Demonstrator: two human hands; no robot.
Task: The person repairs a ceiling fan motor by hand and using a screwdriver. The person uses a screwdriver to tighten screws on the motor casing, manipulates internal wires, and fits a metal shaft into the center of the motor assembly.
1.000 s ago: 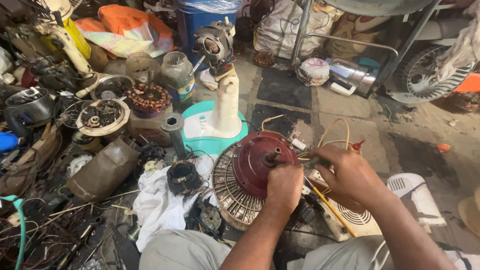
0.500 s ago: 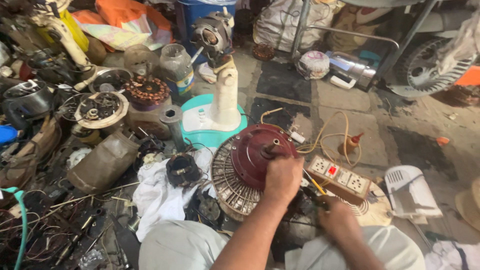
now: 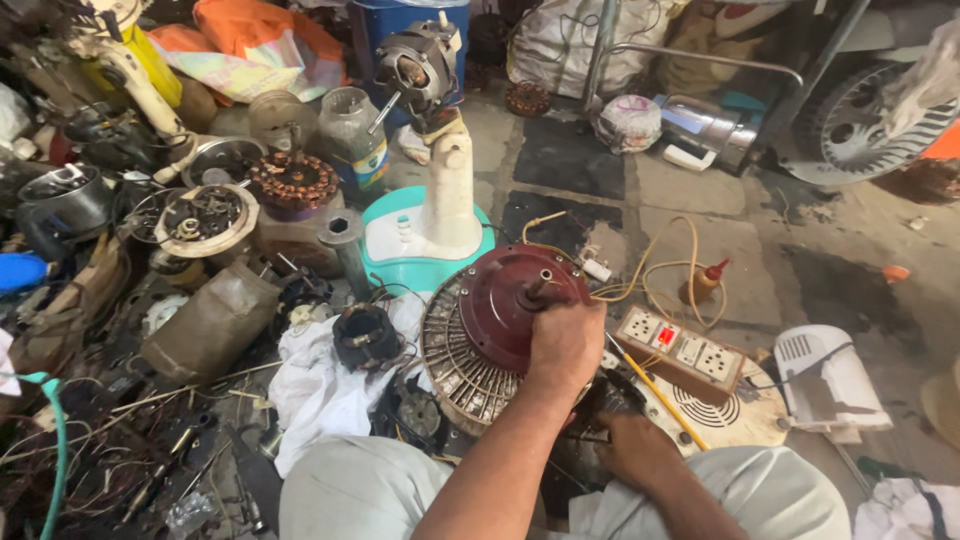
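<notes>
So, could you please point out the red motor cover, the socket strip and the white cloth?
Red motor cover [image 3: 505, 305], head view, domed face.
Socket strip [image 3: 682, 350], head view, top face.
White cloth [image 3: 320, 390], head view, middle fold.

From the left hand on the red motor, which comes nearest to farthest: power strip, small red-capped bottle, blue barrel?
From the left hand:
1. Beige power strip with sockets, just right of it.
2. Small red-capped bottle, farther right on the floor.
3. Blue plastic barrel, at the top.
</notes>
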